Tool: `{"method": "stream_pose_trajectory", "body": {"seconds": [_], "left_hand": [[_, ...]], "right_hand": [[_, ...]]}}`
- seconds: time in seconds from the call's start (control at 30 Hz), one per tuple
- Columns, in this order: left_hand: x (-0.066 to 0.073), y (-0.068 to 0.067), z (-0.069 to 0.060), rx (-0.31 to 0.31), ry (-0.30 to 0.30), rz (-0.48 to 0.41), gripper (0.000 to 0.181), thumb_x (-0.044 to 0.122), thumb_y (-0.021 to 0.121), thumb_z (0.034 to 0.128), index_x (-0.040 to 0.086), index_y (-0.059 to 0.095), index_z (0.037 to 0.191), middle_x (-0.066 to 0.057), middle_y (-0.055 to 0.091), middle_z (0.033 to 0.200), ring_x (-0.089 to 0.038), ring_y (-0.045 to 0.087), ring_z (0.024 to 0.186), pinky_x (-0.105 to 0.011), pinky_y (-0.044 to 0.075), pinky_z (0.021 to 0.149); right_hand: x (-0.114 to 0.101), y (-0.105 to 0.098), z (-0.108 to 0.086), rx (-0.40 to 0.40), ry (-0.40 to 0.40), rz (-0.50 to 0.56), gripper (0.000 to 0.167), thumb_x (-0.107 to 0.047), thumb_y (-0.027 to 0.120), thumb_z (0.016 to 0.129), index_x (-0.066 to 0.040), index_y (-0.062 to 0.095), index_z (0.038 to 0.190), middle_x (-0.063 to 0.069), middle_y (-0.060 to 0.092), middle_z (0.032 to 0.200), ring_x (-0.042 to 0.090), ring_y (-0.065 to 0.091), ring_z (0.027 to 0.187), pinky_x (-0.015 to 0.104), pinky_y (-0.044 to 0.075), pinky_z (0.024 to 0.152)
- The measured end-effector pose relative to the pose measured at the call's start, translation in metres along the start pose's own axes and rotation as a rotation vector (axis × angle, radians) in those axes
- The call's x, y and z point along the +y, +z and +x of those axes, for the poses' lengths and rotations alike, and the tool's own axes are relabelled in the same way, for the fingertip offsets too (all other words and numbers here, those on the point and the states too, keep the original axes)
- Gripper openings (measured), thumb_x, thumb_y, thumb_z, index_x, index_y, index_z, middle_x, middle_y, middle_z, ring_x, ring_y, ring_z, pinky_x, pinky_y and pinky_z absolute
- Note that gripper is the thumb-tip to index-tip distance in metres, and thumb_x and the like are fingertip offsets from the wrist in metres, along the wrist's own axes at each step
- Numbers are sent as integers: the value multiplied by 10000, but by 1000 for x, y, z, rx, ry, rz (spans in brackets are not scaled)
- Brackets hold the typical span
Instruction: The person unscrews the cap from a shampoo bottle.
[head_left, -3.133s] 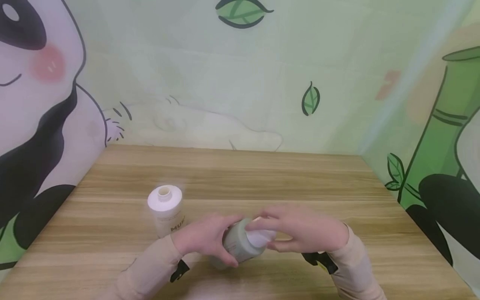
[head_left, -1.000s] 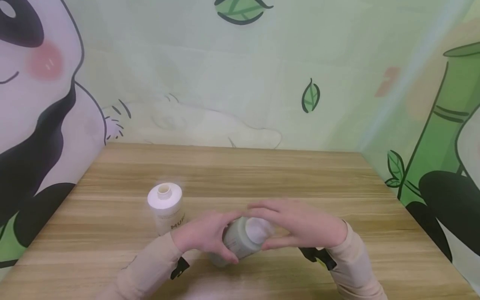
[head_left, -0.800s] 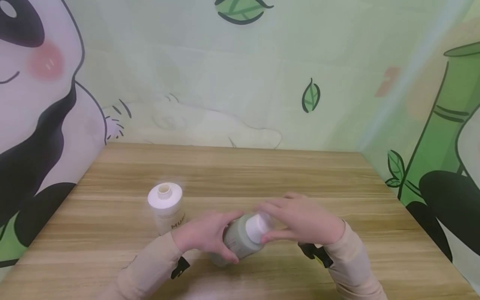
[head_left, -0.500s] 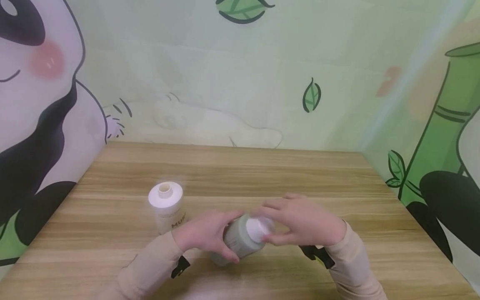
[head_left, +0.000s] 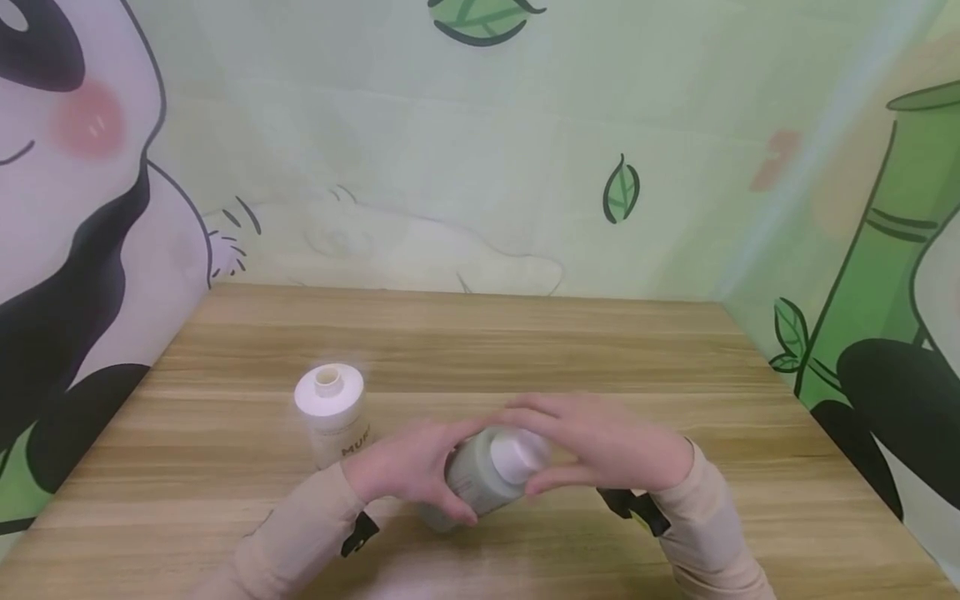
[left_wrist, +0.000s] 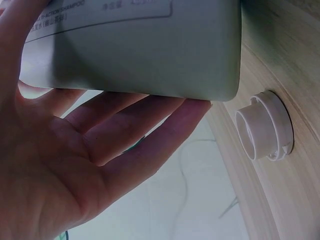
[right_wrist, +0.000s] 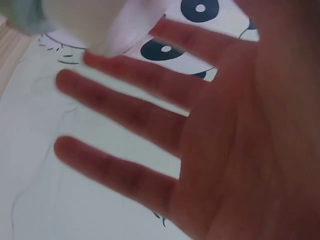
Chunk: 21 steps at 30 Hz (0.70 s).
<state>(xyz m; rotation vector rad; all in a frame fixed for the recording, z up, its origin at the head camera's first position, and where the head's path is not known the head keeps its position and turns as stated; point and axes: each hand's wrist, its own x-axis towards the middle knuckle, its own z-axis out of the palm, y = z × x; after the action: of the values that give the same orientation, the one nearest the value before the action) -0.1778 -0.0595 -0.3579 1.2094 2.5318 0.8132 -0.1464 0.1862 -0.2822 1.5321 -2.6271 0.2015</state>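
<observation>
My left hand [head_left: 408, 467] grips a grey-green shampoo bottle [head_left: 480, 479], which tilts with its top toward the right. At that top is a white cap [head_left: 519, 456], held between the thumb and long fingers of my right hand [head_left: 603, 442]. From the right wrist, the fingers [right_wrist: 135, 112] look nearly straight and spread, with the blurred cap [right_wrist: 112, 22] above them. Left of both hands stands an upright white bottle [head_left: 330, 408] with an open neck. A small pale cap-like piece [left_wrist: 262, 127] sits on the table in the left wrist view; the head view does not show it.
The wooden table [head_left: 480, 342] extends back to a wall [head_left: 375, 125] printed with pandas, leaves and bamboo. The white bottle is close beside my left wrist. A black strap [head_left: 637, 510] shows at the right wrist.
My right fingers have shifted back and forth around the cap and now reach farther left over its far side. The left hand, tilted bottle and white bottle have hardly moved.
</observation>
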Motion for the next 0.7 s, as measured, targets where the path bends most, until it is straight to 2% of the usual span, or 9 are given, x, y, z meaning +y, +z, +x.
{"method": "stream_pose_trajectory", "body": {"seconds": [0.13,0.23,0.33,0.43,0.53,0.6,0.7], "left_hand": [[1,0,0,1,-2,14,791,383,888,607,140,524,1266,-3,692,1047,-102,634,903,-237,503,779],[1,0,0,-1,-9,18,778,385,886,606,144,529,1254,-1,693,1040,-104,635,897,-237,503,774],[1,0,0,-6,-14,8,765,383,886,609,147,528,1242,2,693,1035,-102,635,895,-236,502,770],[1,0,0,-9,-17,-2,761,383,886,611,147,525,1238,6,689,1031,-98,629,892,-234,500,764],[0,0,0,-9,-14,-2,766,388,885,614,150,526,1247,13,687,1040,-96,625,900,-237,499,770],[0,0,0,-8,-14,6,782,394,885,614,150,521,1262,13,688,1041,-96,624,897,-236,497,765],[0,1,0,-5,-10,23,790,399,884,612,148,517,1264,5,694,1031,-99,628,882,-229,494,748]], "right_hand": [[0,0,-1,-43,94,-34,604,-551,537,911,-158,515,1369,-28,659,1233,108,647,1028,367,520,879],[-1,1,-2,-39,96,-52,550,-539,528,929,-176,540,1341,-58,685,1175,63,652,925,344,516,823],[-1,1,-2,-22,47,-59,449,-455,582,933,-200,557,1303,-85,669,1138,64,634,877,306,521,793],[0,1,-1,6,-52,-50,407,-276,679,881,-208,562,1265,-56,632,1139,102,625,908,287,533,807],[2,2,0,39,-158,-32,503,-62,717,790,-191,550,1247,-8,610,1171,147,631,990,294,537,860],[3,2,0,58,-198,-31,584,24,710,745,-187,535,1261,29,602,1216,176,627,1050,310,534,891],[4,2,-1,60,-205,-20,620,-40,750,764,-178,503,1316,76,579,1298,217,606,1146,352,526,934]]}}
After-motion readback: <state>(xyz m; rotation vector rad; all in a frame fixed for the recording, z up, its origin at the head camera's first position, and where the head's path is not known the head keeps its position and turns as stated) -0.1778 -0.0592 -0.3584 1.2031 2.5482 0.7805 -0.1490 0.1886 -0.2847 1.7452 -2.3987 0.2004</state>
